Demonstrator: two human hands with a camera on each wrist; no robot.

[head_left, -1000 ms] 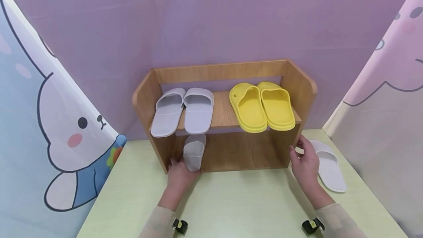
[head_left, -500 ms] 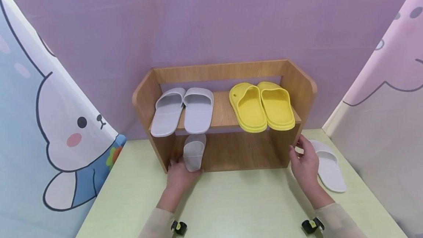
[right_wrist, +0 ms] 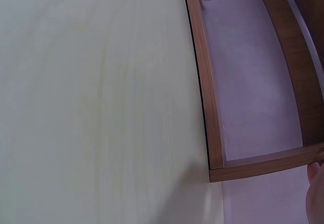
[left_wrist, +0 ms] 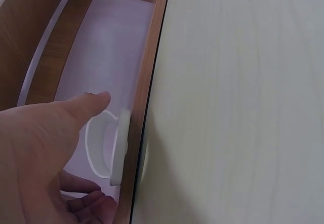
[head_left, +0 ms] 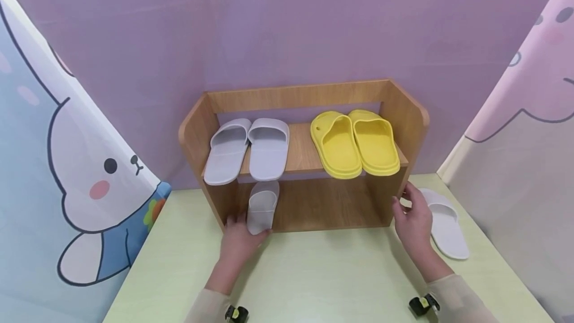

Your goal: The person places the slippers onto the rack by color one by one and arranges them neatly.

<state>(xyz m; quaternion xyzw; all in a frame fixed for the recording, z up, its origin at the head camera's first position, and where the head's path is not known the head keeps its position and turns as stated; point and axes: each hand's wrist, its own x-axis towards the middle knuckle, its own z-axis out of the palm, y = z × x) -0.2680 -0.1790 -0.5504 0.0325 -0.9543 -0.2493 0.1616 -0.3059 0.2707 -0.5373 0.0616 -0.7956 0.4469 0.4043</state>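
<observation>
A small two-tier wooden shoe rack [head_left: 305, 96] stands on the table. My left hand [head_left: 240, 241] is at the left of its lower level, around the heel of a single pale slipper [head_left: 262, 208]. Its thumb lies to the slipper's right and the fingers to its left. In the left wrist view the thumb sticks out apart from the slipper [left_wrist: 120, 150], with the other fingers loosely bent below. My right hand [head_left: 413, 223] touches the outside of the rack's right side panel with its fingertips. Only a bit of that hand [right_wrist: 315, 193] shows in the right wrist view.
Two grey slippers [head_left: 269, 156] sit at the left of the upper shelf and two yellow clogs [head_left: 342, 151] at its right. Another white slipper [head_left: 450, 231] lies on the table [head_left: 323, 278] right of the rack. A purple cloth [head_left: 291, 24] hangs behind.
My left hand has drawn slightly back and to the left at the lower slipper, its fingers loosening. The right hand stays at the side panel.
</observation>
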